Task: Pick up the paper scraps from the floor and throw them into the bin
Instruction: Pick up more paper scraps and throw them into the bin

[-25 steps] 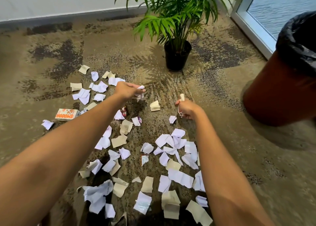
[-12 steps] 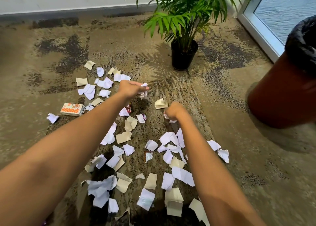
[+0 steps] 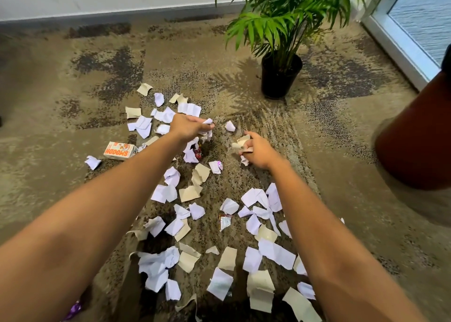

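Head view, both forearms extended over the carpeted floor (image 3: pixel 73 187).

Surroundings: potted palm, black pot (image 3: pixel 281 76), upper centre-right of frame, standing just beyond the far edge of the litter. Glass door with pale frame (image 3: pixel 400 43) at upper right. Grey skirting board (image 3: pixel 109 16) along the top.

Container: reddish-brown bin (image 3: pixel 419 136) at the right edge, cut off by the frame; its opening and contents are out of view. Open carpet lies between it and the scraps.

Task items: paper scraps (image 3: pixel 275 252), white and beige, scattered over the carpet from frame centre down to the bottom edge, with a second cluster at upper centre-left. Some overlap, others lie apart. A small foil wrapper (image 3: pixel 224 221) lies among them near centre. A purple item (image 3: pixel 73 309) at bottom left is too cropped to identify.

Left hand (image 3: pixel 188 127): fingers curled, grip pinching white scraps that hang below the fingertips, above the upper cluster.

Right hand (image 3: pixel 257 149): fingers curled round crumpled beige and white scraps; grip closed on them, just above the carpet. One white scrap (image 3: pixel 230 126) lies between the two hands.

Writing: small orange-and-white carton (image 3: pixel 120 151) at centre-left lies on its side, label reading "SMOODH", upside down in this view.
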Tool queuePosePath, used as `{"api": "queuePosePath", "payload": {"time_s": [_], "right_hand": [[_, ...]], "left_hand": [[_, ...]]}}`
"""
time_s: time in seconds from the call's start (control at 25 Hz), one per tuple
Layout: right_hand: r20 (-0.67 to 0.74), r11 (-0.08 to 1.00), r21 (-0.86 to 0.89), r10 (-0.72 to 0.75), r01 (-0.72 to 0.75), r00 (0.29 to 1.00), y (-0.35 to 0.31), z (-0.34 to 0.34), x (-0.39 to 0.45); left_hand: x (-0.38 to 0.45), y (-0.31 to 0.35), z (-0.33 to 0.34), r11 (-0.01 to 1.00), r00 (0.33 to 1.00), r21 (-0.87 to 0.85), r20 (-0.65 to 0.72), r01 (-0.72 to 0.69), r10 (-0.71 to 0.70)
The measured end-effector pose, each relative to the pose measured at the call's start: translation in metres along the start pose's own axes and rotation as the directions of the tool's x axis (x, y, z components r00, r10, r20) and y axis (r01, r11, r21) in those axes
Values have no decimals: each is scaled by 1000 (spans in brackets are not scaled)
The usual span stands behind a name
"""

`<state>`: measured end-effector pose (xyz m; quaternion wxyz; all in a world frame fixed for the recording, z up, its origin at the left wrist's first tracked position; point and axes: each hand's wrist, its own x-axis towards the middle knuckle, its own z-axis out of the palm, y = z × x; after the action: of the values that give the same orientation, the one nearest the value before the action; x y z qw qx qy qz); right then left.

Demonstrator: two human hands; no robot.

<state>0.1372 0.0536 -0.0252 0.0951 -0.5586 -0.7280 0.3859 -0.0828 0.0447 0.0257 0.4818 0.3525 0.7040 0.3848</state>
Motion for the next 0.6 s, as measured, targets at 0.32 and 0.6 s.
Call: {"api": "queuePosePath", "payload": {"time_s": [0.32,0.6], "right_hand": [[-102,983,185,26,-7,994,6,9,-12],[-111,964,262,-16,44,994,-28,-2,28]], "left_hand": [[2,1,10,1000,1000,10,-2,18,-18],[4,-4,0,1000,999,-26,-48,16,-17]]}}
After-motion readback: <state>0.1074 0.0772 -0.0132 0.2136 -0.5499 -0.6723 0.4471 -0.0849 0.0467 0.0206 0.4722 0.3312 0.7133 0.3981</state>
